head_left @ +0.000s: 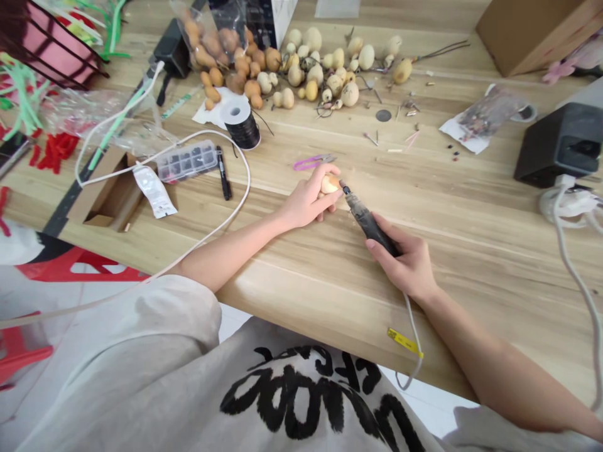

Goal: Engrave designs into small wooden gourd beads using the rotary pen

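Note:
My left hand (308, 201) rests on the wooden table (471, 226) with its fingers wrapped round a small pale gourd (329, 184). My right hand (407, 260) grips a dark pen-shaped corded rotary tool (365, 216), held like a pencil. The tool's tip touches the right side of the gourd. Its thin white cord (413, 326), with a yellow tag, runs back over the table's near edge.
A heap of tan and pale gourds (301, 69) lies at the back. Nearby are a spool of black wire (242, 125), purple scissors (311, 163), a black pen (223, 172), a clear parts box (186, 160), a black box (560, 144) at right and a cardboard box (537, 31).

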A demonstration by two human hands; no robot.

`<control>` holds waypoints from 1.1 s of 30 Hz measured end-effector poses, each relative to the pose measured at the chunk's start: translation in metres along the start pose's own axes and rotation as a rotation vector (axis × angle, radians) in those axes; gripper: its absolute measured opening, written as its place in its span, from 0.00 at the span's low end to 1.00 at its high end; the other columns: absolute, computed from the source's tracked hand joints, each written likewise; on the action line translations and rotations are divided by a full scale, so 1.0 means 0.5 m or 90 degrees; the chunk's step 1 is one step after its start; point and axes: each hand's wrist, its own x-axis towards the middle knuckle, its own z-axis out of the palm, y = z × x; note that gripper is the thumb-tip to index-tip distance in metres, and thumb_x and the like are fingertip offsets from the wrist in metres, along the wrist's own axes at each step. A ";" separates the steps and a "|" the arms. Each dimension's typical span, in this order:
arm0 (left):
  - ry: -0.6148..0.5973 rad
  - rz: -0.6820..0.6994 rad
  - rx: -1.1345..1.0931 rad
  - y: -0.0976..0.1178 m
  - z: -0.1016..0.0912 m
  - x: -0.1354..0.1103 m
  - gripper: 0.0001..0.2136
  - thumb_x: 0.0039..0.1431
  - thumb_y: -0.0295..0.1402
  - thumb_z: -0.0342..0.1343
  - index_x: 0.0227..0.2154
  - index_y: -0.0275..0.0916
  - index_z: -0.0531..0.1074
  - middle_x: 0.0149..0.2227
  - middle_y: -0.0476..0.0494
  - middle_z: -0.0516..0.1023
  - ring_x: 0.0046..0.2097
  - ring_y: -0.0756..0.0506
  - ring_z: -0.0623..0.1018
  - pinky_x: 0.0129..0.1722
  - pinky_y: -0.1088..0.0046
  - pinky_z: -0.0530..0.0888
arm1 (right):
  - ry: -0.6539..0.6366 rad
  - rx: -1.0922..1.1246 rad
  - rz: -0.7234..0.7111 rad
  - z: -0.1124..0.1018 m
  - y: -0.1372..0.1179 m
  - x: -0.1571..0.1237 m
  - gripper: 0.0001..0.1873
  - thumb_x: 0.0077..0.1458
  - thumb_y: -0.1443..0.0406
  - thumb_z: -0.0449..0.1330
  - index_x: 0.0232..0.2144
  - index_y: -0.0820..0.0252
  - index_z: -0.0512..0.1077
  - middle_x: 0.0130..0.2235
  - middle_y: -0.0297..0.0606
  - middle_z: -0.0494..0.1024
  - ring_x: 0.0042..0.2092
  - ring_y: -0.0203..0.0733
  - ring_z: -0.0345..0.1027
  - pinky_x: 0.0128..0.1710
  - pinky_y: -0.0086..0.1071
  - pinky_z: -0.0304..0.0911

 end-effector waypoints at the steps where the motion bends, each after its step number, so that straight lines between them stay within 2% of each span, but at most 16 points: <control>1: -0.001 0.002 -0.004 -0.001 0.000 0.001 0.16 0.65 0.35 0.54 0.52 0.41 0.59 0.27 0.54 0.78 0.18 0.57 0.71 0.20 0.83 0.65 | -0.001 0.002 0.001 0.000 0.000 0.000 0.27 0.57 0.59 0.62 0.57 0.62 0.74 0.49 0.43 0.83 0.51 0.58 0.78 0.55 0.48 0.72; 5: -0.005 -0.004 -0.005 -0.002 -0.001 0.002 0.15 0.65 0.36 0.54 0.51 0.40 0.59 0.27 0.54 0.78 0.18 0.57 0.71 0.20 0.83 0.65 | -0.004 0.002 0.004 0.000 -0.003 0.000 0.27 0.57 0.59 0.61 0.58 0.64 0.74 0.47 0.44 0.84 0.52 0.59 0.78 0.54 0.48 0.72; 11: -0.007 -0.007 -0.006 0.002 -0.002 0.001 0.14 0.65 0.36 0.53 0.51 0.40 0.60 0.27 0.53 0.78 0.19 0.57 0.71 0.21 0.83 0.66 | -0.010 0.004 0.011 -0.001 -0.003 0.001 0.27 0.57 0.59 0.61 0.58 0.59 0.74 0.44 0.40 0.85 0.52 0.57 0.78 0.53 0.45 0.73; 17: -0.024 0.001 -0.004 0.003 -0.003 0.002 0.15 0.64 0.37 0.55 0.51 0.39 0.63 0.29 0.51 0.78 0.21 0.56 0.72 0.24 0.80 0.69 | -0.017 0.026 0.025 -0.004 -0.004 0.006 0.26 0.58 0.59 0.61 0.58 0.59 0.74 0.40 0.39 0.85 0.50 0.56 0.79 0.50 0.45 0.75; 24: -0.029 -0.003 0.014 0.004 -0.002 0.002 0.15 0.64 0.36 0.55 0.51 0.39 0.63 0.29 0.51 0.78 0.22 0.56 0.73 0.24 0.81 0.69 | 0.011 0.020 0.011 0.001 -0.003 0.001 0.27 0.56 0.60 0.62 0.57 0.60 0.75 0.49 0.40 0.83 0.52 0.57 0.77 0.55 0.48 0.71; 33: -0.033 0.004 0.043 0.007 -0.003 0.002 0.14 0.64 0.35 0.55 0.50 0.39 0.62 0.29 0.51 0.78 0.22 0.57 0.73 0.25 0.82 0.68 | 0.020 0.012 -0.004 0.002 0.001 0.000 0.26 0.56 0.61 0.63 0.56 0.57 0.75 0.54 0.37 0.80 0.56 0.56 0.75 0.57 0.46 0.71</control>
